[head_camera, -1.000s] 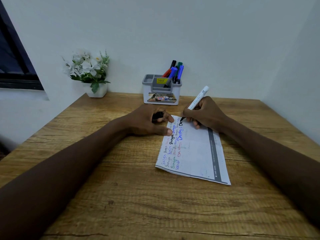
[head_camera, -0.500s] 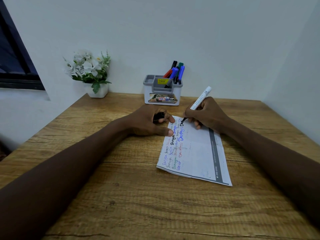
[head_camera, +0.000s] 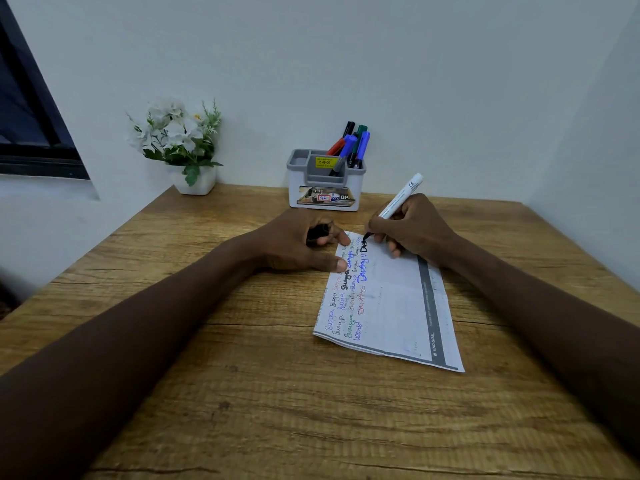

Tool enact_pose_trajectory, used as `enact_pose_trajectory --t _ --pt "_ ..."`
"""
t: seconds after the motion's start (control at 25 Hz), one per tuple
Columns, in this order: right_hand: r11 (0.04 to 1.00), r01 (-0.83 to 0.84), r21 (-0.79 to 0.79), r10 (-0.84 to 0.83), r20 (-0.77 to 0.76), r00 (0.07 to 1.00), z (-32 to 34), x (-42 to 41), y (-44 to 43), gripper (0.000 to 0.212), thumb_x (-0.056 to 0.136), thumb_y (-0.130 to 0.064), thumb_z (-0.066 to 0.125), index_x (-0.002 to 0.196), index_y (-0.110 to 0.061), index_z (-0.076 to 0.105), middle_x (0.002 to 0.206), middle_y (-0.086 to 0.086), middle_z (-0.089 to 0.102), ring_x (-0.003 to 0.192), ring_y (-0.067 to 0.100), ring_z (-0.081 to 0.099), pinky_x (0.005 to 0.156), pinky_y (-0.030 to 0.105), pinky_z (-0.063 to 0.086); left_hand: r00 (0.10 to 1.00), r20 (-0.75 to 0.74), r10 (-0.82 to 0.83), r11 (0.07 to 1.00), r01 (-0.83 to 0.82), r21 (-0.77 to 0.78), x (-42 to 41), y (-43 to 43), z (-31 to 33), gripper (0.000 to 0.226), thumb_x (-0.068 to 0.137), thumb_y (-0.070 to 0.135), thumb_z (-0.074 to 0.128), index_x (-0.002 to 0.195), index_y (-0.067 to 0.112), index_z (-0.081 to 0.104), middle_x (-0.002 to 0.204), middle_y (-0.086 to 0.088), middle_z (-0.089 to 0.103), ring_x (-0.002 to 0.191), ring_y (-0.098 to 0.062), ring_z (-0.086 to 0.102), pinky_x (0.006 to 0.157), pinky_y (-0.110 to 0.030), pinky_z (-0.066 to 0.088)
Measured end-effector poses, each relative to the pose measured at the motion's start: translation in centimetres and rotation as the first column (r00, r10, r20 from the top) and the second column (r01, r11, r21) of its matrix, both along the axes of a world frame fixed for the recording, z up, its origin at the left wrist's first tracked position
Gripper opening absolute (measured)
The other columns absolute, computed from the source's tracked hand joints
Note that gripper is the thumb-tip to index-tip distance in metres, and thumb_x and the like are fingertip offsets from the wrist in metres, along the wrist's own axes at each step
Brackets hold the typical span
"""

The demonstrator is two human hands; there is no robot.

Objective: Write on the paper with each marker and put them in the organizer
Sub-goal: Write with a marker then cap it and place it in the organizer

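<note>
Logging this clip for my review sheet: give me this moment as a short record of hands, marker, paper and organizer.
Right hand: grips the white marker, black tip on the far end of the paper
Left hand: holds the black cap, thumb at the sheet's left edge
Paper: flat on the wooden table, several coloured handwritten lines
Organizer: at the table's far edge, holding several markers
Stage: writing under way, marker not yet stored
</note>
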State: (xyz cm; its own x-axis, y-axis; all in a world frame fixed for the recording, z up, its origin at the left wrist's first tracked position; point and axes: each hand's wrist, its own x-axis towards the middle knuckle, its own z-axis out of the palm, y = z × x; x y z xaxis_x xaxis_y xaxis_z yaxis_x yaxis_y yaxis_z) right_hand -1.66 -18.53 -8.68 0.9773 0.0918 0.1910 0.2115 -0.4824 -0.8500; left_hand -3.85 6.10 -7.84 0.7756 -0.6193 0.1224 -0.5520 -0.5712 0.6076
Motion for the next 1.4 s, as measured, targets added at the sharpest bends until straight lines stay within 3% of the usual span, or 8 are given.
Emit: enact_pose_trajectory --t 0.08,0.24,0.36,0.72,0.96,1.16,1.24,1.4 --pt "1.000 0.006 0.005 -0.006 -0.005 1.000 0.02 0.00 -0.03 0.020 0.085 -0.012 0.078 0.087 0.008 0.075 0.075 0.019 0.077 0.043 0.015 0.062 0.042 0.023 0.050 1.000 -0.003 -0.002 1.000 0.002 -0.011 -0.11 -0.10 0.04 0.029 0.079 0.041 0.085 0.073 0.033 0.058 0.101 -0.012 0.074 0.115 -0.020 0.068 0.086 -0.031 0.053" --pt "1.000 0.027 -0.002 -0.027 0.005 1.000 -0.07 0.10 0.04 0.020 0.085 -0.012 0.078 0.084 0.008 0.075 0.074 0.021 0.076 0.043 0.017 0.062 0.044 0.024 0.051 1.000 0.003 -0.013 1.000 0.013 -0.019 -0.59 -0.08 0.38 0.033 0.079 0.043 0.084 0.074 0.064 0.060 0.113 -0.022 0.071 0.115 -0.034 0.066 0.096 -0.051 0.054" --pt "0.999 0.036 0.005 -0.036 -0.002 0.999 -0.13 0.27 -0.08 0.021 0.085 -0.012 0.078 0.085 0.008 0.075 0.074 0.021 0.076 0.043 0.018 0.061 0.044 0.024 0.052 1.000 -0.008 -0.008 0.999 0.007 -0.032 -0.74 -0.21 0.46 0.036 0.080 0.040 0.085 0.071 0.063 0.059 0.115 -0.023 0.070 0.115 -0.032 0.066 0.098 -0.044 0.054" --pt "0.999 0.046 0.021 -0.045 -0.006 0.999 -0.19 0.41 -0.13 0.021 0.084 -0.013 0.079 0.086 0.007 0.075 0.073 0.020 0.076 0.047 0.021 0.063 0.048 0.027 0.054 0.999 0.013 -0.029 0.999 0.030 -0.034 -0.20 -0.06 0.05 0.024 0.074 0.053 0.082 0.076 0.063 0.061 0.113 -0.020 0.071 0.113 -0.033 0.067 0.095 -0.056 0.053" --pt "0.998 0.044 0.033 -0.045 0.002 0.999 -0.17 0.21 -0.02 0.020 0.083 -0.011 0.078 0.084 0.008 0.075 0.072 0.024 0.075 0.046 0.022 0.061 0.046 0.027 0.053 1.000 0.008 -0.028 0.998 0.029 -0.050 0.03 0.07 -0.23 0.023 0.074 0.052 0.083 0.073 0.047 0.061 0.112 -0.016 0.072 0.115 -0.019 0.068 0.095 -0.054 0.054" --pt "0.997 0.046 0.057 -0.045 -0.011 0.999 -0.08 0.14 -0.04 0.020 0.084 -0.009 0.077 0.087 0.011 0.073 0.073 0.024 0.074 0.045 0.019 0.061 0.045 0.025 0.053 0.999 -0.040 -0.023 0.998 0.020 -0.052 -0.03 0.05 -0.05 0.027 0.061 0.067 0.081 0.076 0.056 0.062 0.102 -0.007 0.072 0.101 -0.026 0.068 0.090 -0.051 0.055" --pt "0.997 0.050 0.066 -0.050 -0.009 0.999 -0.05 -0.01 -0.04 0.020 0.084 -0.008 0.076 0.088 0.011 0.073 0.069 0.022 0.073 0.044 0.018 0.062 0.046 0.025 0.053 0.997 -0.076 -0.026 0.998 0.022 -0.055 -0.33 -0.08 0.24 0.040 0.055 0.067 0.086 0.077 0.043 0.063 0.090 0.000 0.069 0.086 -0.027 0.063 0.077 -0.045 0.051" --pt "0.987 0.037 0.157 -0.040 0.016 0.999 0.14 -0.38 0.07 0.016 0.086 -0.005 0.073 0.084 0.011 0.070 0.066 0.020 0.070 0.043 0.019 0.061 0.046 0.027 0.052 0.993 -0.057 -0.100 0.995 0.100 0.006 -0.60 -0.33 0.57 0.062 0.053 0.057 0.092 0.082 0.016 0.056 0.091 0.001 0.068 0.093 -0.032 0.059 0.073 -0.042 0.045"
